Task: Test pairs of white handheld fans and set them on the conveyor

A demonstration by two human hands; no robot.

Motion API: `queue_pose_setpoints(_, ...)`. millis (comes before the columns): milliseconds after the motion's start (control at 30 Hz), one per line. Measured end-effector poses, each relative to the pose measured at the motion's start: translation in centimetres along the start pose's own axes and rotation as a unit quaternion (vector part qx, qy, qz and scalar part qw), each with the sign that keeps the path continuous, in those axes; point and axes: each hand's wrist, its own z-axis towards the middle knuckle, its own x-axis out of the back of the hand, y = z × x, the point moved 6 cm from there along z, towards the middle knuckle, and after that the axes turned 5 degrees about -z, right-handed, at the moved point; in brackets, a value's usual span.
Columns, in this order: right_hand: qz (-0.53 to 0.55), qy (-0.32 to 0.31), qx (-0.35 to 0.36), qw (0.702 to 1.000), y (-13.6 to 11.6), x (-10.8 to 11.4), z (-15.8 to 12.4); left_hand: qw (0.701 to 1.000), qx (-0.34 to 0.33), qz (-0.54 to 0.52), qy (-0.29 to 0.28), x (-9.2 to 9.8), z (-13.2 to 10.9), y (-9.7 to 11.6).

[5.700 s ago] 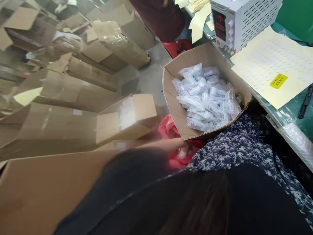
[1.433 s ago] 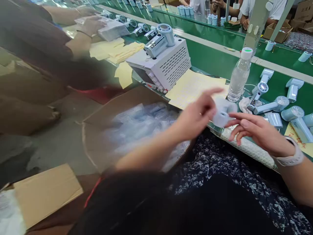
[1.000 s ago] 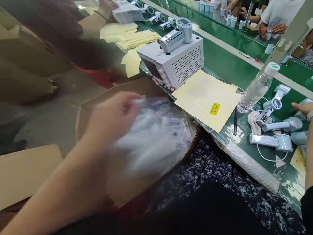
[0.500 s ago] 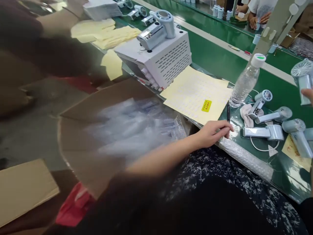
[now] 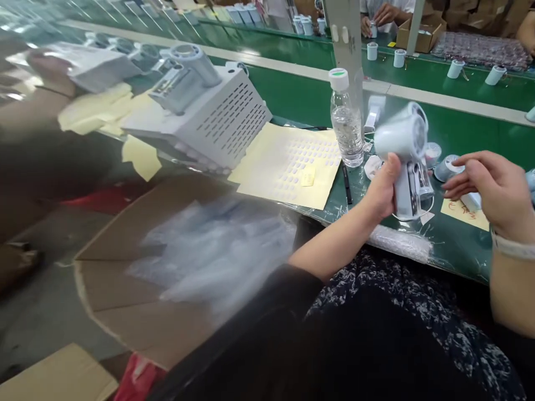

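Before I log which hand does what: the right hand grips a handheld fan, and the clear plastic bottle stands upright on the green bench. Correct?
Wrong hand: the left hand grips the handheld fan, as the head view shows. The clear plastic bottle does stand upright on the green bench.

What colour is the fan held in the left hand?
The fan in the left hand is pale blue, best seen in the head view.

Pale blue fan with a silvery panel, in your left fingers.
Left of those fingers: cream sheet, white-dotted; black pen; clear bottle, white cap with green mark. Below them: green table; dark fabric, white print. Behind your right fingers: white wristband.
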Motion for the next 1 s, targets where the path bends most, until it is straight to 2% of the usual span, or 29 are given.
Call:
queue_pose_setpoints(67,-0.161,-0.049,-0.097,0.981,2.0,-2.0,1.9,0.998,-0.042,0.020,0.045,1.0,0.9,2.5)
queue_pose_setpoints(133,-0.240,-0.073,-0.111,0.962,2.5,-4.5,3.2,0.993,-0.090,0.048,0.066,1.2,1.9,4.7)
queue_pose_setpoints(200,-0.252,-0.073,-0.102,0.960,2.3,-6.9,3.8,0.989,-0.115,0.072,0.064,1.1,2.8,5.8)
queue_pose_setpoints(300,-0.252,-0.075,-0.096,0.960,1.6,-9.1,3.6,0.987,-0.116,0.107,0.026,0.9,3.9,5.3)
queue_pose_setpoints(433,-0.229,-0.093,-0.076,0.966,1.6,-9.0,2.8,0.992,-0.074,0.098,-0.004,1.3,3.9,3.1)
queue_pose_setpoints(500,-0.169,-0.108,-0.057,0.978,2.0,-8.2,2.1,0.997,-0.035,0.066,0.016,1.7,3.7,2.3)
queue_pose_setpoints(567,-0.002,-0.118,-0.041,0.992,2.3,-7.5,1.3,0.999,-0.002,0.019,0.033,1.6,3.7,1.9)
queue_pose_setpoints(633,0.195,-0.123,-0.042,0.972,2.2,-7.0,0.6,0.999,0.022,-0.039,0.026,1.1,3.9,1.9)
queue_pose_setpoints(700,0.309,-0.136,-0.066,0.939,1.8,-7.1,-0.1,0.996,0.029,-0.088,0.008,0.5,4.1,2.0)
queue_pose_setpoints(767,0.348,-0.137,-0.100,0.922,1.2,-7.4,-0.9,0.994,0.021,-0.111,-0.008,0.2,4.2,2.2)
queue_pose_setpoints(833,0.355,-0.103,-0.117,0.922,0.3,-7.4,-1.4,0.994,0.009,-0.103,-0.015,0.1,4.1,2.3)
queue_pose_setpoints(933,0.341,-0.027,-0.095,0.935,-1.0,-7.1,-1.9,0.998,0.007,-0.061,0.016,0.5,4.0,2.1)
queue_pose_setpoints(1000,0.348,-0.001,-0.078,0.934,-1.7,-7.2,-2.3,0.999,0.006,-0.039,0.025,0.6,3.9,2.0)
